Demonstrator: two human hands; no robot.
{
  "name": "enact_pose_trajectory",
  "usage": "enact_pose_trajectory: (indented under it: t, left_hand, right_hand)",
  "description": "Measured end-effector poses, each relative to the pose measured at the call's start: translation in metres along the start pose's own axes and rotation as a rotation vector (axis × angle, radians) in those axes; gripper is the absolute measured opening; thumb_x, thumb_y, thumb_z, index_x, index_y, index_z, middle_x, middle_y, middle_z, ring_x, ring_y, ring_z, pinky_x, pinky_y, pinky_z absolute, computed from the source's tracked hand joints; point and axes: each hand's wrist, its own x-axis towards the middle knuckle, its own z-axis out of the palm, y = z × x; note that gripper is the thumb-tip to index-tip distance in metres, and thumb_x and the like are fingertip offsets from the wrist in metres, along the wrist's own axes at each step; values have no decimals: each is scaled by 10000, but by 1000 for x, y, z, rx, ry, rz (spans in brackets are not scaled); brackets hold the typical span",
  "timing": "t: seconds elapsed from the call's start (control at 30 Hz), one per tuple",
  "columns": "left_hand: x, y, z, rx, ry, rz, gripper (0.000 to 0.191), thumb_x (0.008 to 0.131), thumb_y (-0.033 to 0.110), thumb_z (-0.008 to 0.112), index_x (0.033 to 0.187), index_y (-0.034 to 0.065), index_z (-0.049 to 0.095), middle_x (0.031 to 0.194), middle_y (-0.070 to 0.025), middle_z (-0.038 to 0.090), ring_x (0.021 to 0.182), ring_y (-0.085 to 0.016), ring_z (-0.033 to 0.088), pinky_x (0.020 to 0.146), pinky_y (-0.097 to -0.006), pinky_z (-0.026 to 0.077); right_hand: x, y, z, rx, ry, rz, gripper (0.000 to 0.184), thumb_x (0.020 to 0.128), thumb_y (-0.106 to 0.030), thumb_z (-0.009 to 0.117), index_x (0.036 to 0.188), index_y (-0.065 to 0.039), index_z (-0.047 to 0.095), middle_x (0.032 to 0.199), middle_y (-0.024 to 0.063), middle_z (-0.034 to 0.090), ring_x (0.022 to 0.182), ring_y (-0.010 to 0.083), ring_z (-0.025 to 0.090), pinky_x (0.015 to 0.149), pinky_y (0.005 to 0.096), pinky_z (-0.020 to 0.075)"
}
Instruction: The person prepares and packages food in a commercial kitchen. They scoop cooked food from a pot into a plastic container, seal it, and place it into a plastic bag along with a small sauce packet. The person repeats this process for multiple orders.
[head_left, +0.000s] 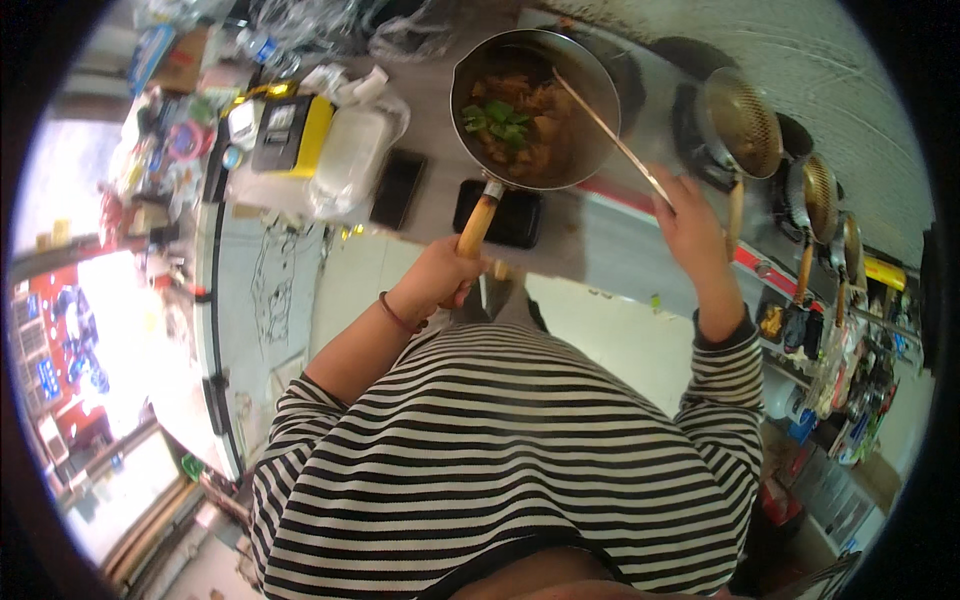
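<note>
My left hand (448, 276) is closed around the wooden handle (475, 229) of a metal saucepan (592, 161). Inside the pan is a brown stew with chunks (551, 124), and green leaves (501, 124) lie on it towards the left. In my right hand (686, 217) are wooden chopsticks (611, 135), their tips over the food inside the pan. Below the pan, by its handle, a black plastic tray (517, 219) sits on the counter. A dark phone-like slab (399, 187) lies to the left of that tray.
Several more wooden-handled pans, one nearest (739, 124), stand on burners along the right. Left on the counter are clear plastic containers (351, 157), a yellow and black box (300, 135) and plastic bags (409, 34). A red-striped stove front edge (619, 196) runs below the pan.
</note>
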Motion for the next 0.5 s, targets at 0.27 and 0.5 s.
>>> enact_pose_trajectory:
  t: [0.27,0.5]
  left_hand:
    - [-79,-64,2,-282,150,-212,122,803,84,573,815,45,458,548,-6,451,381,-101,425,336,-242,298]
    - [-106,-107,-13,-237,239,-149,120,805,87,566,824,47,454,548,-3,451,383,-94,418,335,-231,299]
  right_hand:
    - [-54,-38,-15,-189,-271,-256,397,815,-100,569,1204,-157,513,840,72,492,675,247,546,564,341,454]
    - [-73,-74,26,-199,-94,-165,486,802,-57,535,1275,-139,454,817,82,472,701,242,542,604,351,483]
